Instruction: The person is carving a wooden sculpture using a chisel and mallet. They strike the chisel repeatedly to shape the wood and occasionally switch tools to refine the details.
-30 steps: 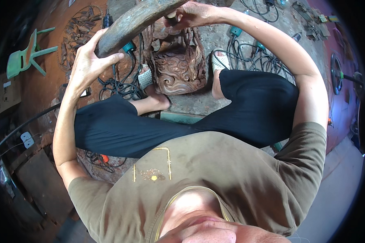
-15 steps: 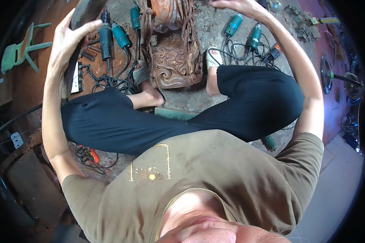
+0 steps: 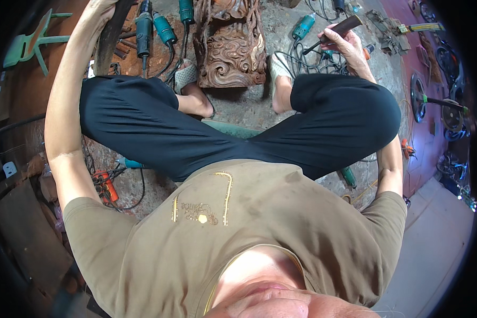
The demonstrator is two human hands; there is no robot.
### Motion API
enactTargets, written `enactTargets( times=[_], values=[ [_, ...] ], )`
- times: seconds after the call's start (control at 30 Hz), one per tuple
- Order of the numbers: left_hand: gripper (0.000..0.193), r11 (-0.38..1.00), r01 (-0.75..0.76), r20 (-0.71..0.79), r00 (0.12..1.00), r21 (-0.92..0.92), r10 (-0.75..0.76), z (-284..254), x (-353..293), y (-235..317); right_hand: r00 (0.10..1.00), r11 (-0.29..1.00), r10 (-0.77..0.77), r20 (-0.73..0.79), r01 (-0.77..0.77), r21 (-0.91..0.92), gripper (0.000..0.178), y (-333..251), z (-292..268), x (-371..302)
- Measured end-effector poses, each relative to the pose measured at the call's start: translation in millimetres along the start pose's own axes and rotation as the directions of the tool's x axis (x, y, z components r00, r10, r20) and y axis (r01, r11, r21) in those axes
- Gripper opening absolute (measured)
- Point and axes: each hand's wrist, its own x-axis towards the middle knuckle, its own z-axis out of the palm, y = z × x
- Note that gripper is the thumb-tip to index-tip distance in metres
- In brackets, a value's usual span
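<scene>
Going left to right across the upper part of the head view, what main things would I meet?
Green plastic chair, long dark slab, dark teal cylindrical power tool, brown swirl-carved wooden block, white perforated right sandal, right hand holding a dark cylindrical-handled tool.

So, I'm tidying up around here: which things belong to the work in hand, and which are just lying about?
Likely in the work:
dark-handled tool, in the right hand
long dark piece, at the left hand
carved wood block, front and centre

Apparently lying about:
teal power tools, none held
green chair
orange object, lower left
</scene>
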Motion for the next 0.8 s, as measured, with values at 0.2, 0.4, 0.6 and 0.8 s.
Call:
enactTargets(
  times=[0.2,0.4,0.6,0.8],
  values=[
    [0.029,0.999,0.039,-0.039,0.998,-0.006,-0.039,7,-7,5,0.992,0.997,0.046,0.115,-0.054,0.064,0.026,-3,19,-15],
    [0.037,0.994,0.044,-0.031,0.999,0.104,-0.041,-2,-12,2,0.987,0.979,0.015,0.159,-0.046,0.196,0.024,12,23,2],
    [0.044,0.980,0.138,-0.068,0.989,0.143,-0.129,-9,-9,-10,0.981,0.956,0.035,0.189,-0.088,0.279,0.036,16,32,24],
    [0.052,0.963,0.189,-0.036,0.982,0.195,-0.185,-29,-3,-32,0.928,1.000,0.005,0.372,-0.008,0.008,0.036,-13,20,60]
  ],
)
